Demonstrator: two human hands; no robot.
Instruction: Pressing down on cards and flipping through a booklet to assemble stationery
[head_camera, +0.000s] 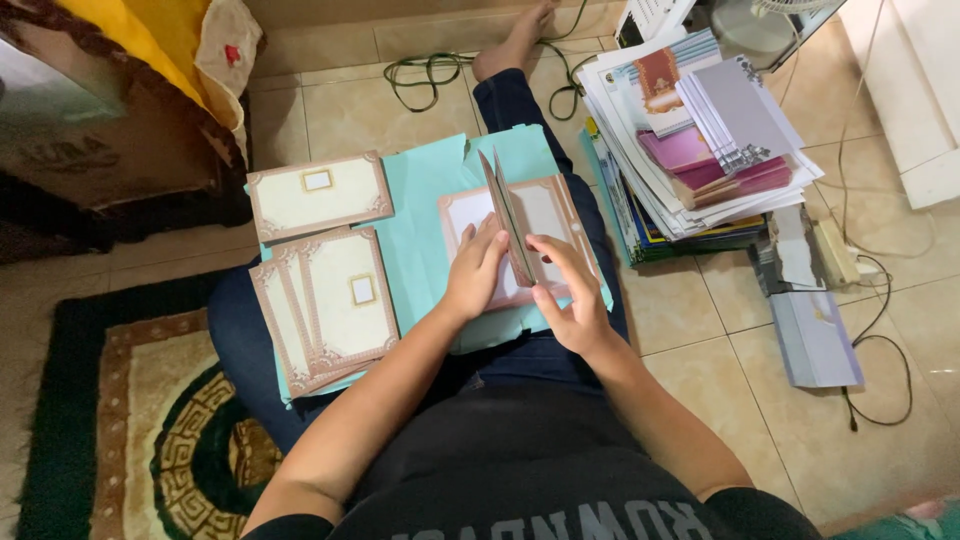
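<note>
Person in black shirt sits on beige tiled floor, dark jeans legs stretched out. Green-and-gold patterned rug at left. Pale teal paper sheet lies across the lap. Tall messy stack of printed papers and purple cards sits on the floor to the right, grey flat box below it. Brown cardboard box upper left. Fanned pile of cream cards with pink ornate borders rests on left thigh, single matching card above it. Folded pink-bordered card lies mid-lap, flap upright. Left hand presses flat on it, fingers together; right hand pinches the flap's base.
</note>
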